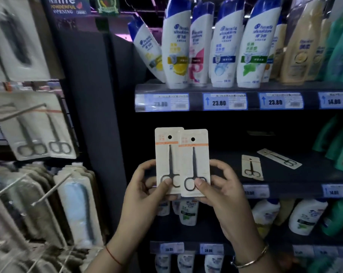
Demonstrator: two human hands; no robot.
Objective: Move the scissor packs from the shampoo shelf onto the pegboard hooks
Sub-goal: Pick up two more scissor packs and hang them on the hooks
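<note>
**When you've got two scissor packs in hand, sort the holes out first**

Since both hands are full, here's how I'd play the hanging step. The left hand [145,190] pinches the left scissor pack [167,154] at its bottom end, with the thumb on the front over the finger loops and the fingers behind the card. The right hand [223,186] pinches the right scissor pack [196,160] the same way. Both packs are upright in the air just right of the dark divider post [92,115], and the right one overlaps the left one's edge. A third scissor pack [252,167] and a fourth scissor pack [280,158] sit on the shampoo shelf [296,190], further right of the post.

The scissor hook [19,113] is on the pegboard left of the post, with matching hung packs [34,131] on it. It's blurry over there, so I can't tell the tip's shape.

My take: slide the two cards into one stack so the hang holes [169,137] line up, or just hang one at a time. Gripping low leaves the hole end free, which is good. Thin card will probably flop though, so I'd walk a finger up behind the hole. Come at the hook tip straight on, then push the pack back along the wire. Mind the swing left past the post, it'd be easy to clip a corner.
</note>
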